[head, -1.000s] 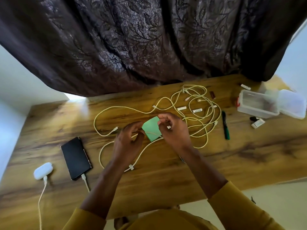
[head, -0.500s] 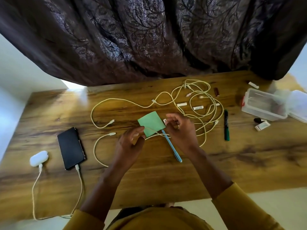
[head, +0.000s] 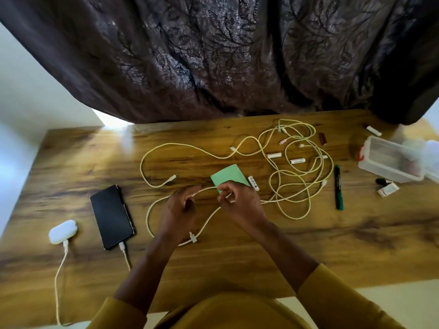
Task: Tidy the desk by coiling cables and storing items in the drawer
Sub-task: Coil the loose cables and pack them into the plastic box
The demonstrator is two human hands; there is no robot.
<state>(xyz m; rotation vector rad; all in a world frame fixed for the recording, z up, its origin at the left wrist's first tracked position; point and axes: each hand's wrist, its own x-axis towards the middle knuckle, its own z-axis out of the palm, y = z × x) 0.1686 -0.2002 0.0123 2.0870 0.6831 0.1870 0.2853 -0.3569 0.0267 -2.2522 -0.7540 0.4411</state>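
**Desk inspection: cables loose, hands at the green pad**

The pale yellow braided cables (head: 294, 181) lie uncoiled across the middle and right of the brown wooden desk (head: 308, 245), looped over one another. One strand runs left in a wide arc; another curves below the hands.

A square green paper pad (head: 229, 175) lies flat at the centre of the desk. The right hand (head: 240, 201) rests at its near edge, fingers curled and pinching it. The left hand (head: 181, 206) sits just beside, fingers loosely bent; whether it holds the cable under it cannot be told.

Small white batteries (head: 297, 161) lie among the loops. A green marker pen (head: 338, 187) lies right of them, near a clear plastic box (head: 384, 160). A black phone (head: 111, 216) and a white oval case (head: 63, 232) sit at the left, each plugged into a cable. A dark patterned curtain (head: 213, 55) hangs behind.
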